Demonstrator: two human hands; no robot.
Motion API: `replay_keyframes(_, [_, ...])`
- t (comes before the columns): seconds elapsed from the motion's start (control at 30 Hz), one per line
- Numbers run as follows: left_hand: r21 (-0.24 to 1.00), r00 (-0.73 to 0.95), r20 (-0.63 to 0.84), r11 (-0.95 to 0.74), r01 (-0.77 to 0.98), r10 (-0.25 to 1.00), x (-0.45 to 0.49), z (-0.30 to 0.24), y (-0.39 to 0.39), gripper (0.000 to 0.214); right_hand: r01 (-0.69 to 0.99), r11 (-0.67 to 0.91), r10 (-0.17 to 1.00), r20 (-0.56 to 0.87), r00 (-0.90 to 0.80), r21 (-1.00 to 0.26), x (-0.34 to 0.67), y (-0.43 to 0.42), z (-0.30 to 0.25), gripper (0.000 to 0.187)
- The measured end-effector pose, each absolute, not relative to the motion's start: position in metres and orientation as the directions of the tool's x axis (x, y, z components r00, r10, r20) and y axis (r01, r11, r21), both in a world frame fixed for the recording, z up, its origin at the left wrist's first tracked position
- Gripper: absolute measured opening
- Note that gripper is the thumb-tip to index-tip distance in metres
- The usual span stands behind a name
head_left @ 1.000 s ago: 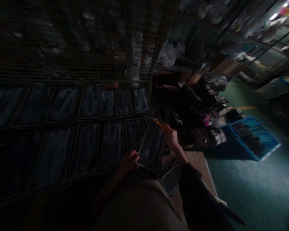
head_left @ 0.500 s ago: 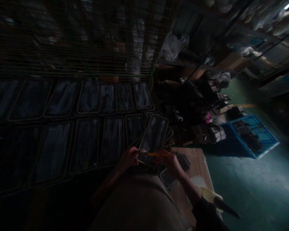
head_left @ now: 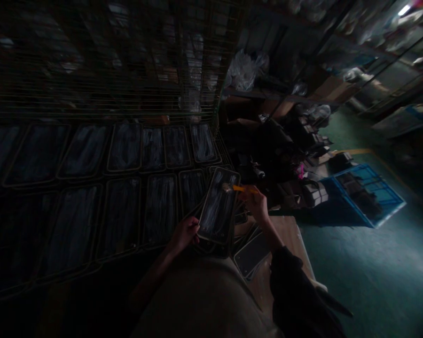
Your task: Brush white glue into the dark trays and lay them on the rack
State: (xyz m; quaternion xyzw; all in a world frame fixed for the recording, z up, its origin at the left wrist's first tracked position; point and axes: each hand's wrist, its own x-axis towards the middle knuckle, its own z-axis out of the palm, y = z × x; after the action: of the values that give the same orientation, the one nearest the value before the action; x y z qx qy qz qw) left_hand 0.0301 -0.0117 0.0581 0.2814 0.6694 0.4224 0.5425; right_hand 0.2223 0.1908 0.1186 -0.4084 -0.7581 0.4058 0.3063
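Note:
My left hand (head_left: 183,233) grips the near left edge of a dark rectangular panel (head_left: 216,212) with a pale rim, held tilted up. My right hand (head_left: 255,203) is closed on a small brush with an orange handle (head_left: 239,188). The brush tip rests on the panel's far right corner. The panel's face shows pale streaks. More dark panels (head_left: 248,256) lie stacked under and beside it on a wooden bench (head_left: 291,239).
Two rows of similar streaked panels (head_left: 127,206) lie side by side on a wire rack to my left. A wire mesh wall (head_left: 109,61) rises behind them. Cluttered shelves (head_left: 285,126) and a blue crate (head_left: 363,197) stand on the green floor at right.
My right hand moved the brush from the panel's near edge up to its far right corner. The panel stayed tilted in my left hand.

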Motion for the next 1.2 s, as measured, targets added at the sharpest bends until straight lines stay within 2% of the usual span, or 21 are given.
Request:
replay_keyframes(0.17, [0.846, -0.245, -0.525, 0.53, -0.049, 0.815, 0.03, 0.054, -0.012, 0.011, 0.45, 0.606, 0.749, 0.281, -0.6, -0.656, 0.203, 0.217, 0.125, 0.03])
replay_keyframes(0.33, [0.842, -0.272, -0.527, 0.539, -0.034, 0.805, 0.032, 0.051, -0.014, 0.015, 0.416, 0.719, 0.615, 0.23, -0.755, -0.557, 0.2, 0.213, 0.124, 0.028])
replay_keyframes(0.47, [0.854, -0.289, -0.511, 0.517, -0.059, 0.81, 0.035, 0.053, -0.015, 0.015, 0.401, 0.685, 0.576, 0.115, -0.809, -0.608, 0.224, 0.178, 0.138, 0.028])
replay_keyframes(0.6, [0.86, -0.313, -0.508, 0.495, -0.126, 0.802, 0.036, 0.055, -0.016, 0.018, 0.396, 0.533, 0.553, -0.047, -0.832, -0.748, 0.246, 0.155, 0.157, 0.027])
replay_keyframes(0.7, [0.869, -0.311, -0.494, 0.473, -0.146, 0.812, 0.037, 0.053, -0.017, 0.019, 0.385, 0.443, 0.627, -0.028, -0.779, -0.81, 0.247, 0.162, 0.157, 0.028])
replay_keyframes(0.77, [0.86, -0.31, -0.51, 0.488, -0.15, 0.803, 0.037, 0.051, -0.016, 0.018, 0.402, 0.472, 0.695, 0.051, -0.717, -0.785, 0.243, 0.17, 0.151, 0.029])
replay_keyframes(0.87, [0.833, -0.31, -0.551, 0.533, -0.15, 0.775, 0.037, 0.051, -0.014, 0.014, 0.438, 0.583, 0.675, 0.108, -0.73, -0.684, 0.24, 0.164, 0.142, 0.027])
replay_keyframes(1.03, [0.825, -0.319, -0.565, 0.52, -0.219, 0.761, 0.037, 0.056, -0.014, 0.015, 0.435, 0.652, 0.581, 0.041, -0.812, -0.621, 0.253, 0.106, 0.142, 0.029])
replay_keyframes(1.2, [0.828, -0.302, -0.549, 0.459, -0.322, 0.779, 0.039, 0.058, -0.017, 0.024, 0.476, 0.527, 0.603, -0.085, -0.793, -0.704, 0.265, 0.056, 0.151, 0.026])
